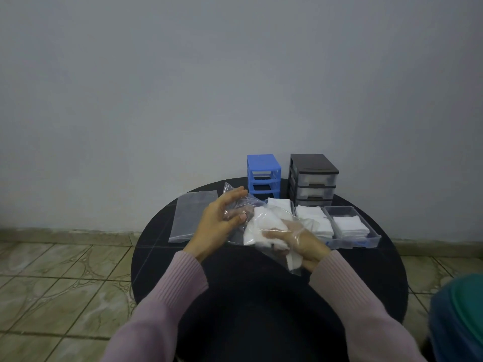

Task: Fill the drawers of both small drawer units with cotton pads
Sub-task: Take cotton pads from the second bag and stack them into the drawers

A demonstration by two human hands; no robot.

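The person's left hand (222, 220) pinches the open mouth of a clear plastic bag (261, 226) between thumb and curled fingers, while the right hand (295, 244) sits inside the bag, fingers closed round a wad of white square cotton pads (264, 226). The step in hand looks like drawing pads out of the bag. It would go best if the left hand kept the mouth spread wide and the right drew the wad out flat (a squeezed stack would likely fan apart).

Beyond the hands stand the small blue plastic drawer unit (264, 176) and, to its right, the small black-framed unit with clear drawers (312, 178). Just past the right hand, clear removed drawers (352, 226) hold more pads on the round black surface (379, 257).

The film blurs the right fingers. The near drawer fronts are hidden, and whether the units' remaining drawers hold pads cannot be told.
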